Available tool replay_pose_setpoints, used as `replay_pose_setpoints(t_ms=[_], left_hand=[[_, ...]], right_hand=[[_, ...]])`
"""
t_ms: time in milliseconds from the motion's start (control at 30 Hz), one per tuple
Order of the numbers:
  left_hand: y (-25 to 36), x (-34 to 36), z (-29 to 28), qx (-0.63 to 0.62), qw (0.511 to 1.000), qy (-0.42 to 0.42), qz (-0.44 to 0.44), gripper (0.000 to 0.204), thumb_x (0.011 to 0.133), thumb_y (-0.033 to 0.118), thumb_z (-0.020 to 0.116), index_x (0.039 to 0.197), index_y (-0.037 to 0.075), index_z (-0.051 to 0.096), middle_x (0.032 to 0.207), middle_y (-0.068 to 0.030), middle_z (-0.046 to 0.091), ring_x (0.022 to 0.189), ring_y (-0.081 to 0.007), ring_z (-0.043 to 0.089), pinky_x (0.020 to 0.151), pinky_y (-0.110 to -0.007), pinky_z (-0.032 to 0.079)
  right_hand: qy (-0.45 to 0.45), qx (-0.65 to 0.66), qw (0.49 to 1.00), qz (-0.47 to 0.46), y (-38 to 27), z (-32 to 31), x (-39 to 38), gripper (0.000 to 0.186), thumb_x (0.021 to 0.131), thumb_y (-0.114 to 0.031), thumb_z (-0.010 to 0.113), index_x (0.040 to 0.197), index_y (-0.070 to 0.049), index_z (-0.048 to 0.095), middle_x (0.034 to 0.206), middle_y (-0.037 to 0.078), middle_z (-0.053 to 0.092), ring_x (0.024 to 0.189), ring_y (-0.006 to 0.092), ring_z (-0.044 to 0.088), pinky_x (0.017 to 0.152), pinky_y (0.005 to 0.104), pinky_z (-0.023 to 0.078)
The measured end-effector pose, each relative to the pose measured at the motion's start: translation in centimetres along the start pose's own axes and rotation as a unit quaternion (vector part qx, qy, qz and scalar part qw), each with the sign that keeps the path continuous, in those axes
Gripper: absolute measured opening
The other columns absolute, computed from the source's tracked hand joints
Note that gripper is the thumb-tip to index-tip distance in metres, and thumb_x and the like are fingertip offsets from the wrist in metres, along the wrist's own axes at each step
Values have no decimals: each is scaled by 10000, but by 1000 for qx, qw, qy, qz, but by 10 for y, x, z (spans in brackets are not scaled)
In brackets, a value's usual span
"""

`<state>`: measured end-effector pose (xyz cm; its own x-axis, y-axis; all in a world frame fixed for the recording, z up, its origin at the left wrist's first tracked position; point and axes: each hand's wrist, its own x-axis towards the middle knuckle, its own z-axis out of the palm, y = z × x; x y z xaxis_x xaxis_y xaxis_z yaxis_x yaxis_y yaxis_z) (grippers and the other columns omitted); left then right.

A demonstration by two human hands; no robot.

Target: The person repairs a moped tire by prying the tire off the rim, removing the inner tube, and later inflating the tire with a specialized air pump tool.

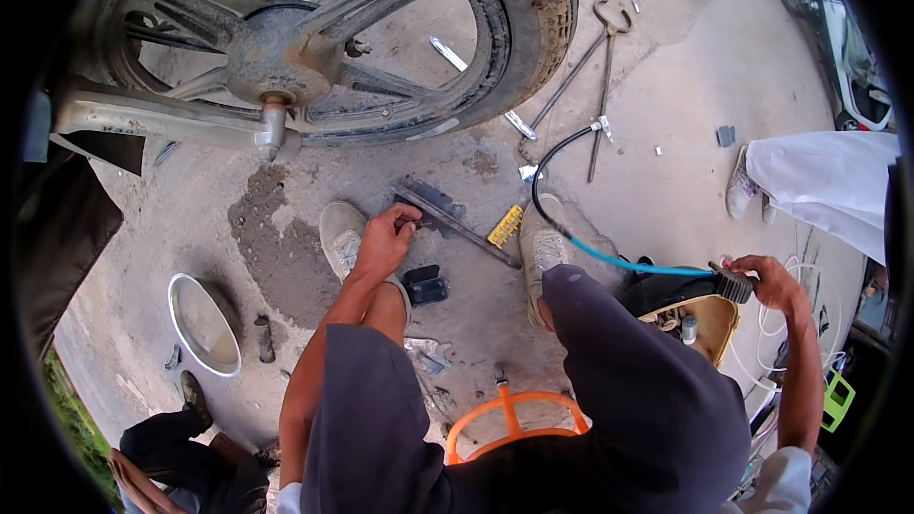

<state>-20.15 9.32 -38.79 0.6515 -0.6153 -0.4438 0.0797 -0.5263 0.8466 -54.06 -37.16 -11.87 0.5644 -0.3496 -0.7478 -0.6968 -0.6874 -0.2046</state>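
Observation:
My right hand (776,281) is closed around a dark ribbed block (733,286) at the right. The blue end of a hose (628,265) meets that block. From there the hose runs left, turns black and curves up to a metal end on the ground. My left hand (384,240) hovers by my left shoe with thumb and fingers pinched; what they hold, if anything, is too small to make out. Close to its fingertips lies a long metal bar (457,226) across a flat dark piece (433,205). Beyond stands a motorcycle wheel (286,52) with a muddy tyre.
A yellow slotted piece (506,227) and a black box-like part (425,286) lie between my shoes. Long-handled tools (606,48) rest farther off. A metal basin (205,324) is at left, an open tool container (714,324) at right. Other people stand on both sides.

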Motion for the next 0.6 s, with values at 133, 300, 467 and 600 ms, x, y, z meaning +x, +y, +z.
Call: replay_pose_setpoints(t_ms=[133, 300, 467, 600], left_hand=[[-2, -2, -5, 41, 999, 2, -2, 211, 857, -33, 551, 1042, 6, 643, 879, -88, 681, 825, -149, 641, 750, -295, 501], [-10, -8, -7, -68, 996, -62, -16, 192, 849, -33, 573, 1026, -18, 644, 921, -86, 684, 845, -148, 638, 770, -305, 508], [24, 5, 1, -140, 980, -125, -62, 175, 840, -28, 604, 1010, -21, 644, 936, -80, 684, 851, -131, 632, 767, -291, 502], [26, -7, -10, 2, 992, -113, -64, 139, 813, -39, 617, 941, 5, 649, 917, -89, 691, 836, -173, 660, 747, -312, 508]], right_hand=[[-79, -200, 976, 33, -43, -28, 57, 252, 833, -11, 527, 1001, -32, 714, 972, 207, 683, 887, 363, 662, 827, 422, 512], [91, -93, 974, -188, -159, -15, 125, 204, 884, -82, 558, 1043, -16, 667, 917, 218, 679, 853, 372, 660, 785, 437, 509], [31, 24, 979, -198, -241, 58, 164, 323, 891, -217, 634, 1113, 16, 617, 874, 244, 676, 864, 400, 656, 787, 467, 505], [133, 44, 975, -174, -241, 84, 227, 397, 869, -281, 655, 1046, 65, 576, 837, 285, 659, 850, 424, 642, 782, 485, 498]])
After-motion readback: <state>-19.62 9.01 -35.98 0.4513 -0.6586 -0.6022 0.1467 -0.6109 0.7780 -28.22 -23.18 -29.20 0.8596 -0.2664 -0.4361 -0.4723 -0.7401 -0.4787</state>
